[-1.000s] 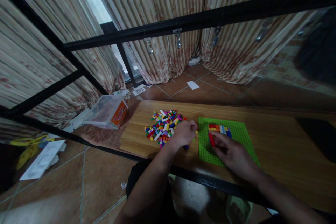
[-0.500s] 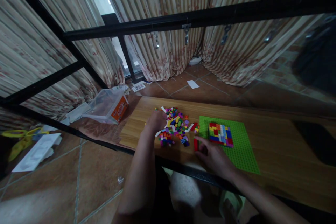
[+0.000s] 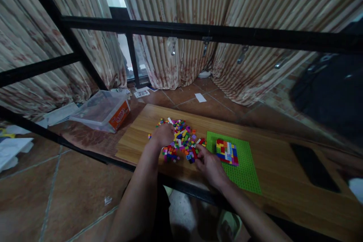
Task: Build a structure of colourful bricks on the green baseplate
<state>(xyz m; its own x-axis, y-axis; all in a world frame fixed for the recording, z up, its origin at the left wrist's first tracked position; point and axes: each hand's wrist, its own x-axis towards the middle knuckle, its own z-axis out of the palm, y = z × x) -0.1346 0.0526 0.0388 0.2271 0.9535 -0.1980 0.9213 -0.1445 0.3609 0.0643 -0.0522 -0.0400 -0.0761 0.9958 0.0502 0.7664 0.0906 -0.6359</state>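
Observation:
A loose heap of colourful toy bricks [image 3: 184,136] lies on the wooden table. My left hand [image 3: 163,135] is over the heap's left side, its fingers curled down; whatever they hold is hidden. At the heap's near right edge, my right hand [image 3: 212,167] grips a long red brick [image 3: 194,152] between thumb and fingers. To the right is a green baseplate [image 3: 246,170]. It carries a flat block of joined bricks [image 3: 227,152] in red, yellow, blue, orange, white and purple.
The wooden table [image 3: 275,166] has a dark flat panel [image 3: 313,166] on its right part. Beyond its left end stands a clear plastic box [image 3: 99,111] with an orange label. A black metal rail [image 3: 181,28] crosses in front of the striped curtains.
My left hand has moved left from beside the baseplate into the brick heap. My right hand has left the baseplate, carrying the red brick leftward to the heap. The view has shifted.

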